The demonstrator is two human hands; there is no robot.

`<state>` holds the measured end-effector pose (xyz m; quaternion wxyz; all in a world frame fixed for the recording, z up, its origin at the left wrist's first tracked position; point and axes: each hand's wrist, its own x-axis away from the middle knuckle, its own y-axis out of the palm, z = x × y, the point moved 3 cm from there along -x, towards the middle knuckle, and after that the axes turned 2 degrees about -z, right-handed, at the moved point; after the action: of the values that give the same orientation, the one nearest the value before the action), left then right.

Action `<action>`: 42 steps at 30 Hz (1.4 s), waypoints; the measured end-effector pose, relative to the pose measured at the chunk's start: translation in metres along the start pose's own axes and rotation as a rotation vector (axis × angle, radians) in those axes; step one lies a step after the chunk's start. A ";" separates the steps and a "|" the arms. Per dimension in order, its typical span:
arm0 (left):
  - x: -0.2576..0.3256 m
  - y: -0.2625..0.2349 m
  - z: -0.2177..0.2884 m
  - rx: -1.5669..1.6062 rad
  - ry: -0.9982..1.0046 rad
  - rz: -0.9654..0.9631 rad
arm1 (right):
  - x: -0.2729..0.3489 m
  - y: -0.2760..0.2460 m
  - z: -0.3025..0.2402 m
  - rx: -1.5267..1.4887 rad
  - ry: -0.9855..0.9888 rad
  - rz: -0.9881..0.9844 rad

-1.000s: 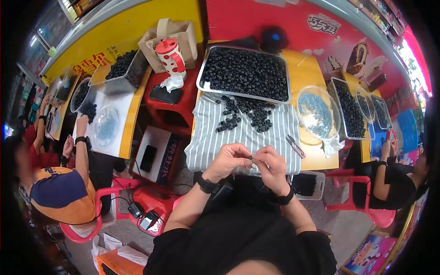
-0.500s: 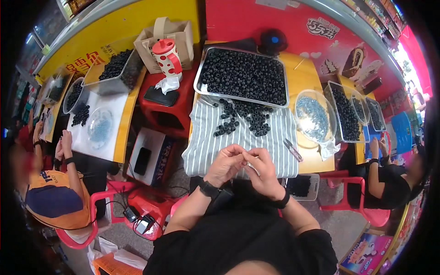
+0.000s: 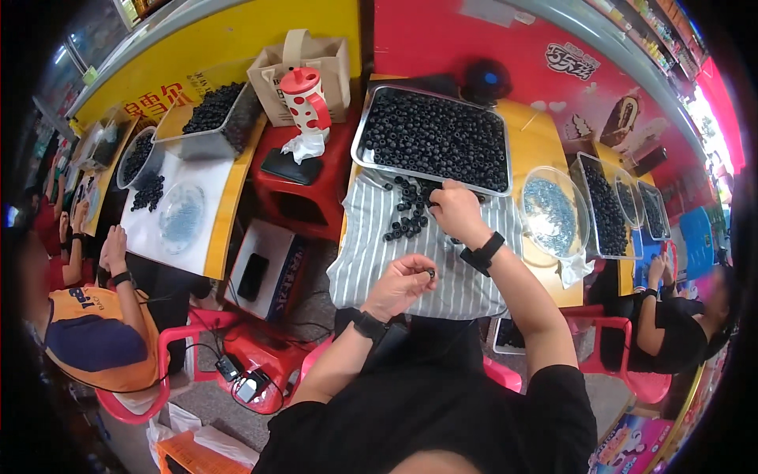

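Observation:
In front of me a grey-and-white striped cloth (image 3: 365, 229) covers the table's near part. My left hand (image 3: 401, 286) is above its near edge, with thumb and fingertips closed on a small black ring-shaped piece (image 3: 430, 273). Farther forward, my right hand (image 3: 459, 212) reaches over the loose pile of black pieces (image 3: 407, 213), its fingers bent down with a dark piece at the fingertips. The hand and wrist hide the pile's right part. Beyond the pile stands a metal tray (image 3: 433, 181) full of the same pieces.
A round clear tub (image 3: 585, 229) of small bluish clear bits stands right of the cloth. A clear bin (image 3: 628, 254) of black pieces is farther right. At left, a red stool (image 3: 304, 199) bears a dotted tumbler (image 3: 305, 103) and a black phone (image 3: 289, 166). People sit working on both sides.
My hands were together over the near cloth and have parted. The right has moved forward to the pile; the left stays near with a black piece now showing. The view has shifted slightly.

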<state>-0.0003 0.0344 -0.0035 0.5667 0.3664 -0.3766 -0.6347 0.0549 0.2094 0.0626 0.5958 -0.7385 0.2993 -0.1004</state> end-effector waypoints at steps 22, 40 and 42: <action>0.000 0.001 -0.001 -0.043 0.013 0.031 | 0.146 -0.027 -0.033 -0.295 0.089 0.076; 0.001 0.001 -0.003 -0.074 -0.012 0.093 | 0.149 -0.023 -0.049 -1.237 0.280 0.162; 0.001 0.002 -0.003 -0.071 -0.017 0.074 | 0.148 -0.019 -0.057 -1.230 0.236 0.205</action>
<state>0.0034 0.0331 -0.0029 0.5992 0.3263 -0.3722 -0.6293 0.1513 0.0819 0.0651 0.0321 -0.8974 0.4349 0.0669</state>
